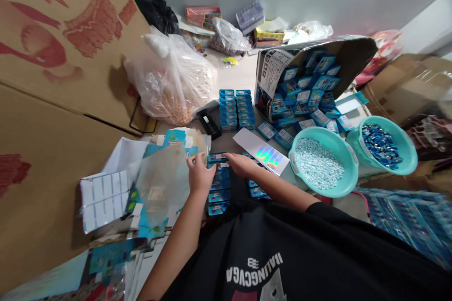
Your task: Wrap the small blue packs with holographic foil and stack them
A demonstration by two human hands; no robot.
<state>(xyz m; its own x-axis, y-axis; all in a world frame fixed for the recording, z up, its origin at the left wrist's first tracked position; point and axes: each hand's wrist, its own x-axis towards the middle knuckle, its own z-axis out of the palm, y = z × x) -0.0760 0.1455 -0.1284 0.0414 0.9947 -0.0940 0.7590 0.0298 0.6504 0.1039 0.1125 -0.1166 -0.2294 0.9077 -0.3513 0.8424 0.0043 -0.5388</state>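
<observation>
My left hand (200, 173) is at the left edge of a column of small blue boxes (219, 183), thumb and bent fingers apart, the thumb close to an upper box. Across from it, my right hand (242, 164) reaches in with its fingers together, the fingertips on the right end of the top blue box (216, 156). My palm hides its other fingers. A second column of blue boxes (257, 192) lies under my right forearm, partly covered. A white card with a rainbow sheen (263, 152) lies just beyond my right wrist.
Stacked blue boxes (228, 109) stand farther back, beside a black tray (208, 123). A carton (263, 80) spills blue boxes at right. Turquoise basins hold pale pellets (318, 160) and blue pieces (379, 146). Left are a plastic bag (173, 80), label sheets (106, 197) and a large carton (42, 188).
</observation>
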